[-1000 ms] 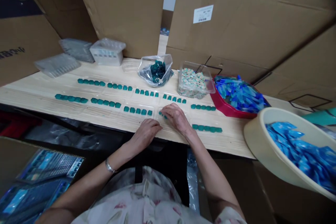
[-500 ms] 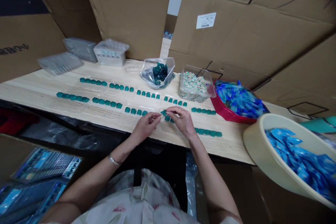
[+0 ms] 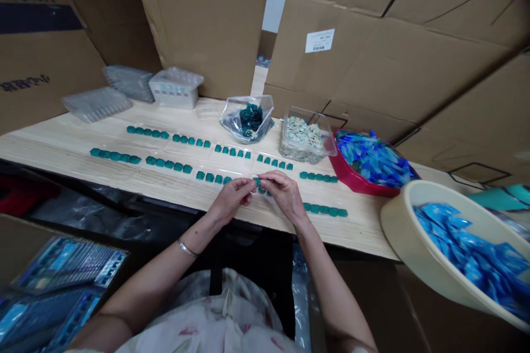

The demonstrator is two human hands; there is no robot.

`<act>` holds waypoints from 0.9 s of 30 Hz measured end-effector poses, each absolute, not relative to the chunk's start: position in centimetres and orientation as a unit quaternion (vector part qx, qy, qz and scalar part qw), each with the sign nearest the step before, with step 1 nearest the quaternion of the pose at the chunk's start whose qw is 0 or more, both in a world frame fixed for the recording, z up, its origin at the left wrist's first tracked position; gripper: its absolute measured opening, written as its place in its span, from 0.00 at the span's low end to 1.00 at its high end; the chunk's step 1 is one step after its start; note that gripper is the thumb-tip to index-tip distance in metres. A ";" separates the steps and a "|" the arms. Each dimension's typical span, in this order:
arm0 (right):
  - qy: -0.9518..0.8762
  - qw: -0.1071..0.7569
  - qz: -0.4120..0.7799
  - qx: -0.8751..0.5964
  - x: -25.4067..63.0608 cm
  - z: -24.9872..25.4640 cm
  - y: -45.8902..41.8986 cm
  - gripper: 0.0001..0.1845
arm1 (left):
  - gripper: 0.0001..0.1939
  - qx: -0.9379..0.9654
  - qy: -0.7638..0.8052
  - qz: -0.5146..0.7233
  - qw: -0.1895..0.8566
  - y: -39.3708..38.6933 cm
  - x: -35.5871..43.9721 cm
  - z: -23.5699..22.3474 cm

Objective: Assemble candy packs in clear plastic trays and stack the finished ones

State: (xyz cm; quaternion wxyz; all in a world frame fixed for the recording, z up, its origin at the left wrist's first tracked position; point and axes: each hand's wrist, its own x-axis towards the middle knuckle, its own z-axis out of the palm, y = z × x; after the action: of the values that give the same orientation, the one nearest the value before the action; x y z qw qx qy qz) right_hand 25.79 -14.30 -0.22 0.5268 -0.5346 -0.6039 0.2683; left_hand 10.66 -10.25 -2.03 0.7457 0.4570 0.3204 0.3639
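Observation:
Between the fingertips of both hands is a small teal faceted piece, just above the front row on the table. My right hand pinches its right side between thumb and fingers. From the other side my left hand closes thumb and forefinger at the piece's left edge, the other fingers curled. Teal pieces of the same kind lie in short groups along the front row, some hidden behind my hands. A back row of teal pieces runs parallel to it.
Behind the rows stand a plastic bag of teal pieces and a clear tub of small pale pieces. To the right are a red basin with blue pieces and a cream basin with blue packets. Clear trays lie at the back left.
My left hand has come in to the right, and its fingertips now meet the teal piece held by my right hand. The view has shifted slightly.

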 end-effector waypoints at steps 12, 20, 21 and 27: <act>-0.767 0.373 0.121 -0.508 27.1 -1.8 -13.0 0.12 | 0.09 0.832 0.319 0.293 0.346 -11.6 7.2 -3.4; -0.821 0.275 0.068 -0.495 26.7 -1.9 -12.1 0.13 | 0.07 0.862 0.296 0.269 0.311 -11.8 7.2 -4.0; -0.824 0.264 0.066 -0.496 26.6 -1.9 -12.0 0.13 | 0.07 0.862 0.296 0.267 0.315 -11.7 7.2 -3.9; -0.822 0.264 0.052 -0.501 26.2 -2.1 -12.3 0.12 | 0.08 0.848 0.303 0.323 0.289 -10.2 6.2 -2.9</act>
State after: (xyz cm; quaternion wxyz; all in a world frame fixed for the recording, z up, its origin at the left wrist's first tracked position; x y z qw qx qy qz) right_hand 26.23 -12.34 -2.12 0.2642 -0.5014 -0.8223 0.0521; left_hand 6.19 -10.17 -2.90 0.2893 0.8484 0.3034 0.3234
